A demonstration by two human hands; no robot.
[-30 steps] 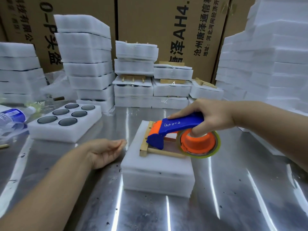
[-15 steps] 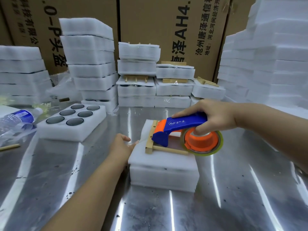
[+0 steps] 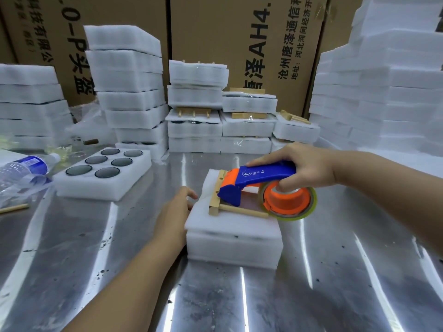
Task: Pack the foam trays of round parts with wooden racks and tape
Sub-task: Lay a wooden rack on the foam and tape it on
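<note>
foam tray stack (image 3: 230, 236) sits on the metal table (image 3: 96, 259) between my hands, a wooden rack (image 3: 217, 204) lying on top. my right hand (image 3: 309, 168) grasps the blue-and-orange tape dispenser (image 3: 259, 176), its nose on the rack. my left hand (image 3: 175, 212) touches the stack's side; from my feed i cannot tell whether it grips.

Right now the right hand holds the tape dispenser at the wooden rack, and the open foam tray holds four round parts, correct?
No: the head view shows six round parts in the open foam tray, not four. The right hand does hold the tape dispenser at the wooden rack.
</note>
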